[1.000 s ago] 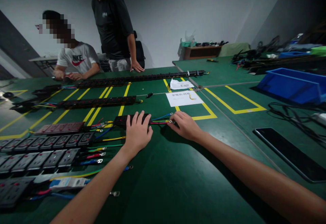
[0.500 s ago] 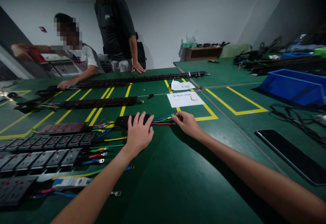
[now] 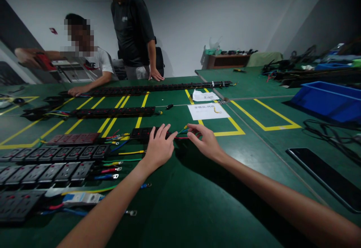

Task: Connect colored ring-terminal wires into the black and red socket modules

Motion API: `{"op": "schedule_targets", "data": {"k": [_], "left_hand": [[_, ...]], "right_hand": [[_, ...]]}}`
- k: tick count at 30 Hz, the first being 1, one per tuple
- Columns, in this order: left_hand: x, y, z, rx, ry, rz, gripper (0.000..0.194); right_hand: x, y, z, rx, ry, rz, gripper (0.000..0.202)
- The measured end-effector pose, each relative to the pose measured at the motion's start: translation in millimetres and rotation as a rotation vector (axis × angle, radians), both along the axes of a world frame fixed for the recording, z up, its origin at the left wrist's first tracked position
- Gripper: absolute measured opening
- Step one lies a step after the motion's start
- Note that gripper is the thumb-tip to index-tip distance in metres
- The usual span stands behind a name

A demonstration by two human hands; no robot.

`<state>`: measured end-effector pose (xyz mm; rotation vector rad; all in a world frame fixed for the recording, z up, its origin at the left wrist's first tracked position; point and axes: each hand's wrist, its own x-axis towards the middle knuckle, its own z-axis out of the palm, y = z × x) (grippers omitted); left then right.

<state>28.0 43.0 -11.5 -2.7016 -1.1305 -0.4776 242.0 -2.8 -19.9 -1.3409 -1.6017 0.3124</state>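
My left hand (image 3: 159, 148) lies with its fingers spread over the right end of a short black socket strip (image 3: 138, 133) and partly hides it. Coloured wires (image 3: 182, 138) come out of that end, red below and green and blue above. Beside them is my right hand (image 3: 207, 141), thumb and forefinger apart around the wire ends; the fingertips are close to a yellow-sleeved end, and whether they touch it I cannot tell. Left of my left arm, several more socket strips (image 3: 56, 152) lie in rows, their wires tipped with metal ring lugs (image 3: 115, 176).
Long black socket strips (image 3: 113, 112) lie farther back on the green table (image 3: 180, 210), across yellow tape lines. White paper sheets (image 3: 207, 111) are beyond my hands. A phone (image 3: 324, 178), black cables and a blue bin (image 3: 329, 101) are at right. Two people (image 3: 134, 30) are across the table.
My right hand has moved left along the wires, and its thumb and forefinger have parted from their pinch. My left hand still rests on the strip. The view has shifted slightly.
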Motion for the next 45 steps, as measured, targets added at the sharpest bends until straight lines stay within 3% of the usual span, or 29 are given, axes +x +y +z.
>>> {"op": "schedule_targets", "data": {"k": [5,11,25,31,37,45], "left_hand": [[0,1,-2.0,0.008,0.009,-0.011,0.044],[-2,3,-4.6,0.021,0.008,-0.023,0.043],[-2,1,-3.9,0.054,0.063,-0.013,0.048],[-2,2,-4.8,0.067,0.071,-0.029,0.044],[-1,4,-8.3,0.087,0.059,-0.034,0.042],[-1,2,-7.5,0.089,0.068,-0.032,0.042]], "right_hand": [[-12,-10,0.4,0.054,-0.187,0.123,0.047],[-13,-9,-4.5,0.101,-0.42,0.102,0.058],[-11,-5,-22.4,0.09,-0.087,0.073,0.063],[-13,-11,-17.7,0.131,-0.322,0.128,0.07],[-12,-11,-15.0,0.14,-0.55,0.061,0.068],[-10,-10,-18.5,0.149,-0.522,0.048,0.07]]}}
